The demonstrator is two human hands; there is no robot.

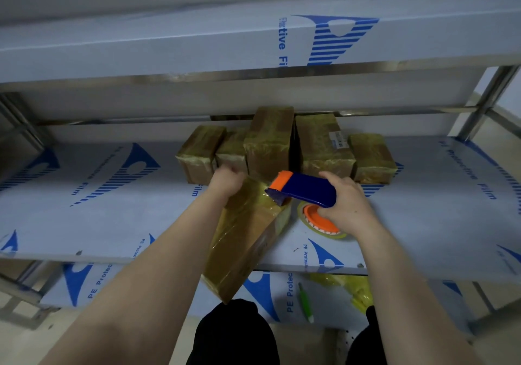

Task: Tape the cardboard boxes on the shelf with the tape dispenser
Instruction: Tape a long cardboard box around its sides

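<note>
A long cardboard box [245, 240] wrapped in yellowish tape lies tilted on the middle shelf [112, 218], its near end hanging over the front edge. My left hand [228, 181] grips the box's far end. My right hand [345, 204] holds the blue and orange tape dispenser [304, 190], whose blade end touches the box's top right edge. The orange tape roll hub [318, 221] shows under my palm. Several taped boxes [270, 142] stand in a row at the back of the shelf.
An upper shelf [197, 43] in protective film hangs low overhead. On the lower shelf lie a green tool [306, 302] and crumpled yellow tape [352, 288]. Steel uprights [490, 99] stand at right. My dark-clothed knees [234, 333] are below.
</note>
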